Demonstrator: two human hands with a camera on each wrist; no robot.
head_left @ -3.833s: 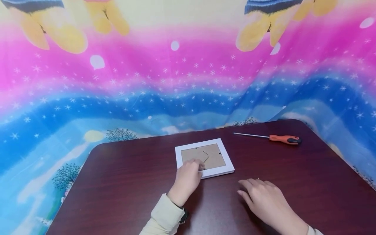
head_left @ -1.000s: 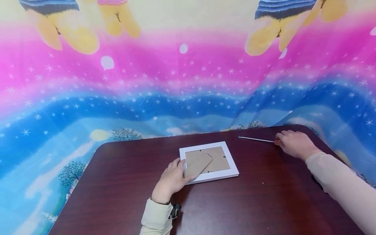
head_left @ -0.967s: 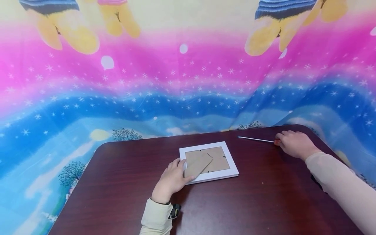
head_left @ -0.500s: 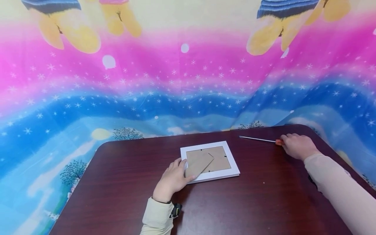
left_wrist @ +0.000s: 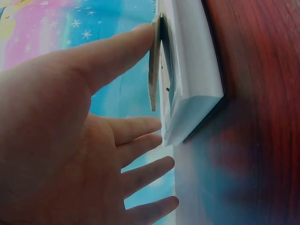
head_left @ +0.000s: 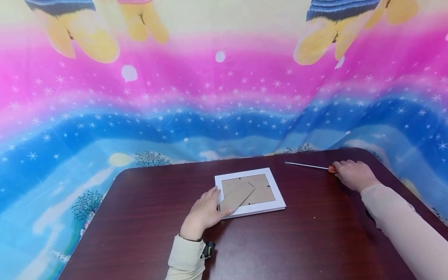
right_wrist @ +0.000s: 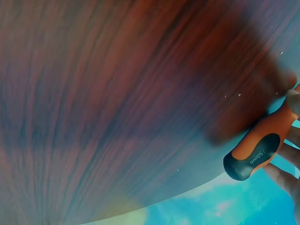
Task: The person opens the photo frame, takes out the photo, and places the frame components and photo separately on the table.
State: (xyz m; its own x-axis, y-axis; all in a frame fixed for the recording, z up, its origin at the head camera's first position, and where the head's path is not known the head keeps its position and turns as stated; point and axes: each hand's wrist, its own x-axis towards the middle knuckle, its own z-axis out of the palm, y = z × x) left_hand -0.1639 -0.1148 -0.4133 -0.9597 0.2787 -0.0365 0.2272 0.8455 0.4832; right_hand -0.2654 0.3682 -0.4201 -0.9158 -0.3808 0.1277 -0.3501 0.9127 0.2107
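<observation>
A white picture frame (head_left: pixel 276 190) lies back-side up, its brown backing board (head_left: pixel 264 186) crossed by a slanted easel stand (head_left: pixel 238 196). At the frame's near left corner is my left hand (head_left: pixel 203 212), fingers extended. The left wrist view shows its thumb against the stand (left_wrist: pixel 153 79), which is tilted up off the backing, while the other fingers spread beside the frame (left_wrist: pixel 194 56). Far right, my right hand (head_left: pixel 355 175) holds a flat-tipped screwdriver (head_left: pixel 308 166) by its orange and black handle (right_wrist: pixel 262 136), between thumb and fingers; the shaft points left.
Everything rests on a dark red-brown wooden table (head_left: pixel 140 217) with rounded far corners. Behind its back edge hangs a pink and blue patterned cloth (head_left: pixel 224 85). Small pale specks lie on the tabletop near the screwdriver.
Over the last few seconds my right hand has gone from the near tabletop to the screwdriver and taken hold. My left hand has shifted to the frame's left corner. The last half second shows little movement.
</observation>
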